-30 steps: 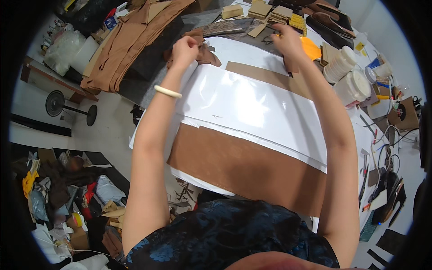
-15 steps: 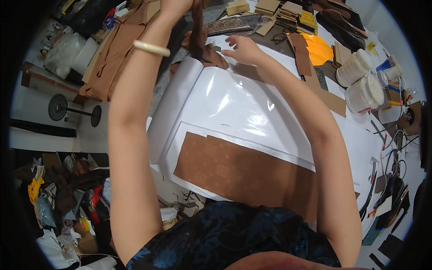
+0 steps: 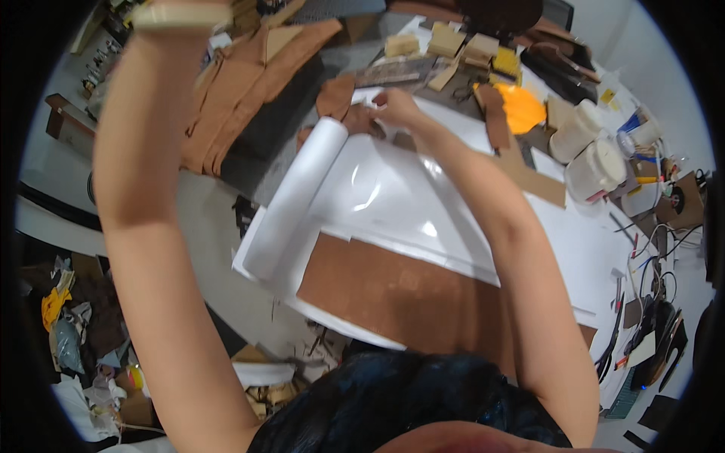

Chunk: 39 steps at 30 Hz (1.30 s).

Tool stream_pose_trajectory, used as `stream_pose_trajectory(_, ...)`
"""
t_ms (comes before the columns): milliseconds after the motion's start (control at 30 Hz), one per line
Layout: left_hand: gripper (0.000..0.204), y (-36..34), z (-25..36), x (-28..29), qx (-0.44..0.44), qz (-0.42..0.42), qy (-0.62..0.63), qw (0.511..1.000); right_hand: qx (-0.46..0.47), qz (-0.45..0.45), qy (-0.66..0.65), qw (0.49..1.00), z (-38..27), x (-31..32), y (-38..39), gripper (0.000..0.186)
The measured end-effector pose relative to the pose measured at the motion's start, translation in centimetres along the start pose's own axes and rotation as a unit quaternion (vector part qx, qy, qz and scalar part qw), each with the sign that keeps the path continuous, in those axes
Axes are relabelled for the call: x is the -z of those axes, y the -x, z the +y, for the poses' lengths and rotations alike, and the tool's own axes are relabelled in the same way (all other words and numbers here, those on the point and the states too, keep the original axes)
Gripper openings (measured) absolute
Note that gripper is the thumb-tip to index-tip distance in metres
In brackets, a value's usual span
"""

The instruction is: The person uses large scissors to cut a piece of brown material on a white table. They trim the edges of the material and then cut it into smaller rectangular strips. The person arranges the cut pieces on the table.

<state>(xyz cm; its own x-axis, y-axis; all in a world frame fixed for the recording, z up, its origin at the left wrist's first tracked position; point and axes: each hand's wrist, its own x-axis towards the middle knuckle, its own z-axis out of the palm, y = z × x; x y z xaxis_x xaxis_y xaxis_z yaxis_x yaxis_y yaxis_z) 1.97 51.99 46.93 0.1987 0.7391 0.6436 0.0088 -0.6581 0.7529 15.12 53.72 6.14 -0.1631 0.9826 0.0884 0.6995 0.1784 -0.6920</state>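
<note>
My left forearm reaches up the left side, with a pale bangle at the wrist. The hand beyond it is cut off by the top edge. My right hand is over the far end of the table, fingers curved and a little apart. Its fingertips are beside a crumpled brown leather-like piece; blur hides whether they touch. In front lies glossy white sheeting, its left side wound into a thick roll. Nearer my body, a flat brown patterned sheet rests on white backing, partly behind my right arm.
Brown leather-like pieces are layered at the far left. Tan blocks and a yellow-orange sheet sit at the back right. White tubs, tools and cables line the right edge. Scraps are heaped at lower left.
My left arm has swung up and left, taking its hand out of view. The brown strip that stood up near it now lies lower. My right fingers are closer to the crumpled piece.
</note>
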Motion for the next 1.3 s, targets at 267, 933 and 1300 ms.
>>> stream_pose_trajectory(267,0.03,15.9,-9.5,1.6,0.235,-0.209,-0.07,0.947,-0.097,0.2,-0.417,0.881,2.4,10.9,9.6,0.016)
stream_pose_trajectory(933,0.035,24.0,9.0,-3.8,0.105,-0.439,-0.398,0.798,0.142,0.001,-0.312,0.939,-8.7,14.5,27.9,0.022)
stream_pose_trajectory(1300,0.03,24.7,2.5,-6.4,0.11,-0.537,-0.181,0.817,0.067,0.018,-0.333,0.94,-1.9,18.7,37.7,0.025)
